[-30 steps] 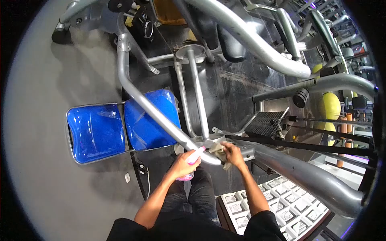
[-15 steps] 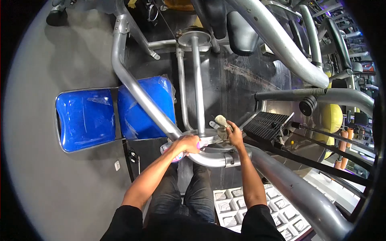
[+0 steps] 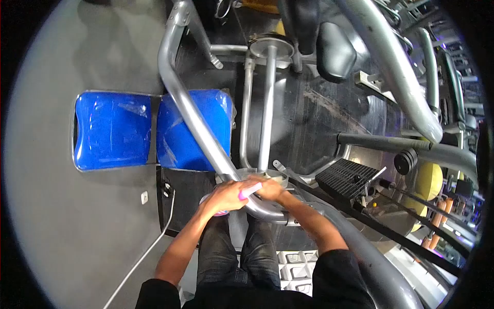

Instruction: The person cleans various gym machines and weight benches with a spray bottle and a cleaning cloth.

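Observation:
My left hand [image 3: 226, 196] is closed around a bottle with a pink-and-white top [image 3: 250, 191], which looks like a spray bottle. Part of its body shows below the hand, over the bent silver tube [image 3: 198, 123] of a gym machine. Right beside it, my right hand [image 3: 268, 188] is smeared by motion at the same tube. Its fingers are partly hidden behind the bottle top, and the pale cloth seen earlier does not show. A round silver plate [image 3: 278, 177] lies just beyond both hands.
Two blue plastic-wrapped chair parts [image 3: 113, 131] are at the left. A white cable [image 3: 146, 250] crosses the grey floor. A black weight stack [image 3: 343, 177] and thick tubes [image 3: 391, 67] stand at the right. White moulded panels [image 3: 298, 270] lie near my legs.
My right hand has moved left to meet my left hand, and the pale cloth in it has gone out of sight. The bottle top has tilted into view. The camera has shifted a little.

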### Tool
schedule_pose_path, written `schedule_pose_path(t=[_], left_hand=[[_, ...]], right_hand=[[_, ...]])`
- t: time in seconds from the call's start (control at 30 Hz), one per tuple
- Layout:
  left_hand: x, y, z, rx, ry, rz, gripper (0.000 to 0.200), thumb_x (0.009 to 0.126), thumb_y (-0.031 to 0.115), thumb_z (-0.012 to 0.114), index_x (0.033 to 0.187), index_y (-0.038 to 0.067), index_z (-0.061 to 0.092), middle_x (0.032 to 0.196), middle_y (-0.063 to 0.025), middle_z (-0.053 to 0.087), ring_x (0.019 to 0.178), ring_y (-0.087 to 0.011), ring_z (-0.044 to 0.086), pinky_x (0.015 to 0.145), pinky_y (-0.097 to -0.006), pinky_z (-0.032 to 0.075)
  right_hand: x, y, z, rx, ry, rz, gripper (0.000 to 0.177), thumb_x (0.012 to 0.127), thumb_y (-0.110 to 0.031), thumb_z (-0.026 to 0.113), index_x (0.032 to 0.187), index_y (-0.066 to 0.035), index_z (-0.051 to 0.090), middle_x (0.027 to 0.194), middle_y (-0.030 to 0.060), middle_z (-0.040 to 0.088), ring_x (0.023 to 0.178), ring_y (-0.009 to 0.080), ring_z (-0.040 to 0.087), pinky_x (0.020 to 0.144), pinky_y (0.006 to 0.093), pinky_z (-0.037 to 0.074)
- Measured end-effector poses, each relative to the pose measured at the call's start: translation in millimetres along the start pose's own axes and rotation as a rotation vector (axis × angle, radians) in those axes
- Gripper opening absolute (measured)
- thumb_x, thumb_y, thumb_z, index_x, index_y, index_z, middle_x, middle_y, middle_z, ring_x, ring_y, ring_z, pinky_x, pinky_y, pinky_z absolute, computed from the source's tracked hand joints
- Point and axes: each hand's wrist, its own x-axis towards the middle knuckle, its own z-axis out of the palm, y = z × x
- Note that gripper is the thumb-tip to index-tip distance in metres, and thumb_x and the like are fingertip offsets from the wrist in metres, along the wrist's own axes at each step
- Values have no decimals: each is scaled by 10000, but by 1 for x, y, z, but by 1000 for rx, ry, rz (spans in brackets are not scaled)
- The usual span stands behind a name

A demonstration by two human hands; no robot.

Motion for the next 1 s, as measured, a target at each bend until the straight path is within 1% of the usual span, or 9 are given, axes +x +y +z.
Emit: schedule_pose_path(t=[0.03, 0.1, 0.13, 0.23, 0.33, 0.5, 0.6, 0.83, 1.0], left_hand=[[-13, 2, -1, -11, 16, -14, 277, 776, 172, 662, 1025, 55, 625, 865, -183, 681, 835, -408, 648, 706, -448, 527], [-39, 5, -6, -137, 69, -194, 240, 774, 121, 659, 999, 46, 622, 888, -176, 682, 789, -362, 678, 695, -412, 535], [-52, 0, -1, -147, 84, -206, 240, 774, 121, 659, 999, 46, 622, 888, -176, 682, 789, -362, 678, 695, -412, 535], [-87, -10, 22, -371, 244, -204, 206, 780, 67, 644, 984, 50, 629, 844, -117, 686, 708, -265, 695, 681, -359, 540], [-106, -17, 43, -577, 343, -248, 170, 774, 35, 654, 938, 40, 608, 809, -106, 678, 726, -260, 694, 660, -345, 533], [-123, -27, 70, -602, 501, -302, 173, 783, -15, 622, 945, 47, 622, 822, -75, 658, 668, -190, 672, 601, -315, 518], [-119, -38, 93, -485, 800, -295, 176, 777, -34, 608, 941, 30, 614, 860, -82, 655, 662, -221, 672, 593, -328, 529], [-119, -64, 117, -409, 861, -302, 204, 762, -47, 592, 947, 36, 605, 872, -103, 655, 719, -274, 672, 624, -352, 538], [-126, -74, 129, -477, 886, -378, 222, 742, -52, 605, 944, 39, 606, 873, -104, 663, 762, -294, 668, 682, -379, 539]], right_hand=[[0, 5, 3, 0, -19, -14, 347, 839, -104, 570, 1181, -97, 628, 1341, 110, 551, 1279, 262, 497, 1008, 361, 473], [3, 17, 5, -318, -253, -365, 317, 836, -132, 566, 1143, -127, 644, 1396, 39, 512, 1342, 227, 428, 1024, 361, 470], [-2, 25, 7, -252, -115, -419, 315, 832, -122, 556, 1126, -171, 658, 1444, -15, 462, 1365, 213, 395, 1034, 353, 473], [-35, 53, -29, -466, -230, -631, 428, 845, -109, 553, 1270, -161, 565, 1461, 26, 436, 1332, 225, 447, 1013, 328, 490], [-56, 72, -45, -251, -209, -593, 415, 838, -74, 559, 1247, -144, 564, 1503, 12, 359, 1365, 229, 397, 1017, 320, 496], [-36, 46, -34, -358, -221, -543, 363, 836, -98, 573, 1193, -156, 592, 1451, 3, 422, 1342, 210, 425, 963, 296, 530], [-27, 41, -38, -336, -269, -550, 303, 793, -112, 604, 1093, -153, 628, 1376, -15, 482, 1342, 201, 416, 996, 300, 508], [-3, 29, -27, -308, -220, -583, 187, 808, -167, 578, 977, -149, 657, 1263, 12, 572, 1283, 204, 478, 994, 301, 486], [16, 16, -10, -356, -325, -366, 192, 819, -146, 589, 973, -72, 678, 1185, 81, 622, 1187, 228, 556, 959, 336, 503]])
